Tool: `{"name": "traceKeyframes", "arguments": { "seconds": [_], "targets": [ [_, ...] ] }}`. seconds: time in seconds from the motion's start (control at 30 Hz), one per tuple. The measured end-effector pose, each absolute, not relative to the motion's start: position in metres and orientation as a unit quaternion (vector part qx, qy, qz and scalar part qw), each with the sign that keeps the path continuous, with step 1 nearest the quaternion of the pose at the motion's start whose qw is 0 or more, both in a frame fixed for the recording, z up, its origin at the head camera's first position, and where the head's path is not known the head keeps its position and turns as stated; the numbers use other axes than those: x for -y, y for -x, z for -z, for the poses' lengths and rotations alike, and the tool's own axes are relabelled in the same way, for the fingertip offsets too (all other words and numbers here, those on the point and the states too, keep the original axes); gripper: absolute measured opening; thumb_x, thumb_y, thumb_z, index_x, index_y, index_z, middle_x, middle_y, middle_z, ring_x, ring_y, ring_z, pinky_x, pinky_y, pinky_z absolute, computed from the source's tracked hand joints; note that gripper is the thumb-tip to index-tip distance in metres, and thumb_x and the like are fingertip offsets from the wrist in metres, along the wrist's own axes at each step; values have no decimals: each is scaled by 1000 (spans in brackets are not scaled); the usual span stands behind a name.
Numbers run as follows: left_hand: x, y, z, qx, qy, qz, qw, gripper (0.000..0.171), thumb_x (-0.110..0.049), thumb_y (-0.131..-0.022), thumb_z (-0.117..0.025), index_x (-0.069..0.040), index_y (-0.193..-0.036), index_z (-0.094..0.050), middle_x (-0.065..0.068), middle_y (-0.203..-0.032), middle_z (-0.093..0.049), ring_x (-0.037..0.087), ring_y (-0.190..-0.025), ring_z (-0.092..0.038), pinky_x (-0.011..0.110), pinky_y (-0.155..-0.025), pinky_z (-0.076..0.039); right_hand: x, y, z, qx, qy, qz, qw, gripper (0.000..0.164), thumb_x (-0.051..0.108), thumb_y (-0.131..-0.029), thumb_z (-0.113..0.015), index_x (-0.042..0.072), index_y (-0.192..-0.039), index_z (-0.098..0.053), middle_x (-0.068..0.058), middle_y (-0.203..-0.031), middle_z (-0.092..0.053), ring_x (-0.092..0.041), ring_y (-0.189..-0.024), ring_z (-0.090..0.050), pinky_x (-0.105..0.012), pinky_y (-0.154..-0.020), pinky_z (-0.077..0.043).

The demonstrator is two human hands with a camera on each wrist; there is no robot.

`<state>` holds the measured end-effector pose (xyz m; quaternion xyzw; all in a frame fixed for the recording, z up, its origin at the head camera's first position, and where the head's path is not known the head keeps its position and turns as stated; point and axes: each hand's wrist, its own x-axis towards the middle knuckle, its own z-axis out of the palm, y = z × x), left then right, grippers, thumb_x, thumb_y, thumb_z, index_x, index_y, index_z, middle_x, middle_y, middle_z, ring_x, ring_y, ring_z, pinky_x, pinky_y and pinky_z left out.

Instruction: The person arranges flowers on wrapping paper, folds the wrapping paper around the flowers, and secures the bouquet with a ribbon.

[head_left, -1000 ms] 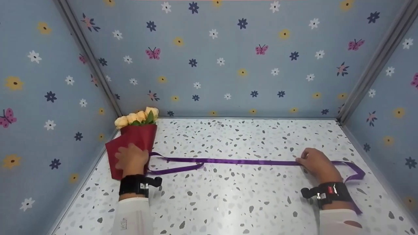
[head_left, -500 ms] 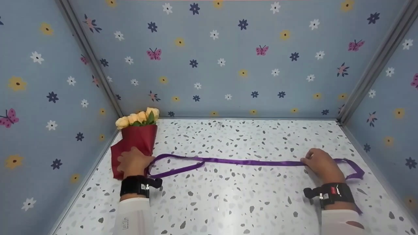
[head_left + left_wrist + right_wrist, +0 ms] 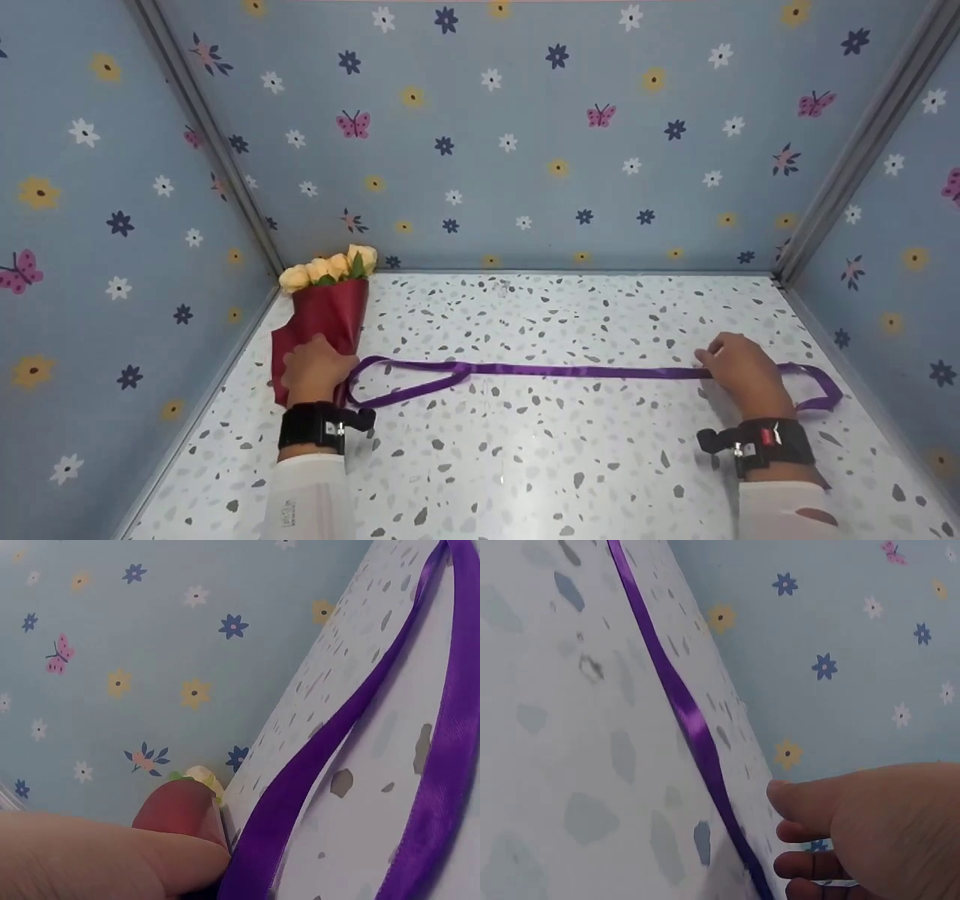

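Note:
A bouquet of pale yellow roses in dark red wrapping [image 3: 337, 304] lies at the left of the table. My left hand [image 3: 311, 367] grips the lower part of the wrapping, thumb towards the right. A purple ribbon [image 3: 570, 370] forms a loop beside that thumb and runs straight across to the right. In the left wrist view the ribbon [image 3: 300, 772] passes right at the thumb's tip. My right hand [image 3: 744, 373] is over the ribbon's right stretch, fingers loosely bent. The right wrist view shows the ribbon [image 3: 694, 724] running alongside those fingertips, with nothing pinched between them.
The speckled white table [image 3: 525, 457] is enclosed by blue flowered panels, with the back panel [image 3: 525, 187] behind it. Grey metal strips mark the corners. The ribbon's folded tail [image 3: 829, 394] lies near the right panel.
My left hand and the bouquet have shifted slightly right, and the ribbon's loop beside them has become rounder. My right hand has moved slightly right, its fingertips coming off the ribbon.

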<state>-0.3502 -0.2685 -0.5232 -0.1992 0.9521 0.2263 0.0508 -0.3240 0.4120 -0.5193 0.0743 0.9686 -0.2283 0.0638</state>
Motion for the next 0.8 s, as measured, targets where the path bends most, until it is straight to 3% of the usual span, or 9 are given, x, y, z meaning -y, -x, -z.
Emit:
{"name": "traceKeyframes", "arguments": {
  "seconds": [0.2, 0.47, 0.67, 0.8],
  "targets": [
    [256, 351, 518, -953, 171, -245, 42, 67, -49, -94, -66, -2, -139, -50, 30, -128, -61, 49, -115, -49, 64, -88, -52, -343, 332, 500, -965, -27, 258, 30, 44, 47, -106, -60, 7, -123, -65, -20, -125, -67, -37, -108, -66, -55, -89, -55],
    [253, 353, 518, -950, 154, -270, 46, 62, -47, -98, -57, -1, -140, -51, 29, -131, -62, 46, -112, -56, 57, -91, -51, -226, 336, 495, -947, 88, 305, 55, 24, 44, -101, -69, 21, -109, -71, -2, -111, -72, -22, -101, -68, -44, -87, -60],
    [259, 353, 513, -941, 152, -295, 64, 62, -47, -101, -47, -2, -144, -48, 28, -133, -59, 43, -112, -57, 54, -93, -50, -177, 341, 501, -951, 157, 251, 90, 30, 41, -99, -73, 18, -119, -73, -6, -126, -73, -28, -114, -69, -50, -100, -57],
    [258, 354, 509, -939, 140, -307, 73, 57, -44, -104, -41, -2, -141, -50, 27, -130, -60, 40, -109, -57, 51, -91, -49, -170, 342, 510, -960, 158, 202, 116, 30, 35, -95, -78, 17, -120, -76, -4, -124, -74, -27, -116, -69, -50, -105, -55]
  ]
}}
